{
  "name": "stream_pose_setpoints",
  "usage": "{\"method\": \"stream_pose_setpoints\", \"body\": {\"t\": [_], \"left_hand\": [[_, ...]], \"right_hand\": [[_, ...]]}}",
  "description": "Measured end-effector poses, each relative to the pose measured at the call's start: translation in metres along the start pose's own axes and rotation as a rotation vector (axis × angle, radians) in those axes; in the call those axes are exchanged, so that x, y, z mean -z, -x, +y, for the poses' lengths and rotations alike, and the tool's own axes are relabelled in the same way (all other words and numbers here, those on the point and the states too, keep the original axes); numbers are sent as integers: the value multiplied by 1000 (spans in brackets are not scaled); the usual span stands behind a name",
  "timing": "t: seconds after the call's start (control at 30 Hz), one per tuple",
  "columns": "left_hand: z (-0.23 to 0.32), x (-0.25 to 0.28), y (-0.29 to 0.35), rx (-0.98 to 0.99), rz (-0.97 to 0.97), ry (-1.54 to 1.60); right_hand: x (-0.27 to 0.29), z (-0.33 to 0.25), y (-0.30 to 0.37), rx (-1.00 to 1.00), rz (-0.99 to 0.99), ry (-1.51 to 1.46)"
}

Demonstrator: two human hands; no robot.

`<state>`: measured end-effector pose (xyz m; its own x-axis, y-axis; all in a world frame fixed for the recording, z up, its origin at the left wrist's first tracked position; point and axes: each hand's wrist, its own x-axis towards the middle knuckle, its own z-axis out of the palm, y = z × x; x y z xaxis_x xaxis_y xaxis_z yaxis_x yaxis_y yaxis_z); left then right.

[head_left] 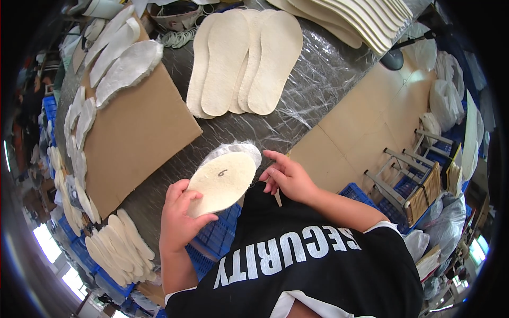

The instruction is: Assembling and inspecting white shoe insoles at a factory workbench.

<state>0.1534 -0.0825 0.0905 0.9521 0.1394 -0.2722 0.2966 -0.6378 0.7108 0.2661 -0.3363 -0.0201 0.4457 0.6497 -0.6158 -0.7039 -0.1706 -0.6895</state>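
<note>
My left hand [180, 212] grips a cream felt insole [222, 183] by its near left edge, the thumb on top. A dark handwritten mark is on its upper face. Just behind its far edge shows a fluffy white insole piece [246, 148]; whether the two are joined, I cannot tell. To the right, my right hand [290, 177] is beside the insole's edge, index finger raised and other fingers curled in. Below those fingers pokes a small pale pointed thing [279, 198], mostly hidden, its kind unclear.
Several cream insoles [228, 63] lie overlapping on the plastic-covered table [328, 79], with a fanned stack [344, 21] at the far right. Fluffy white insoles [130, 74] rest on a brown cardboard sheet [138, 127] at left. Blue crates [217, 233] and a metal-framed stool [403, 185] stand lower down.
</note>
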Motion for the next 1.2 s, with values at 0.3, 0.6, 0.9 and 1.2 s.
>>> {"method": "stream_pose_setpoints", "body": {"t": [0.3, 0.6, 0.9, 1.2], "left_hand": [[-25, -23, -23, -161, -20, -243], [-30, -24, -30, -154, -70, -250], [-29, -25, -34, -135, -103, -257], [-27, -27, -38, -150, -105, -279]], "right_hand": [[-8, 9, -4, 90, 86, 134], [-6, 12, -7, 111, 67, 124], [-7, 7, -7, 93, 79, 66], [-6, 4, -7, 54, 63, 75]]}}
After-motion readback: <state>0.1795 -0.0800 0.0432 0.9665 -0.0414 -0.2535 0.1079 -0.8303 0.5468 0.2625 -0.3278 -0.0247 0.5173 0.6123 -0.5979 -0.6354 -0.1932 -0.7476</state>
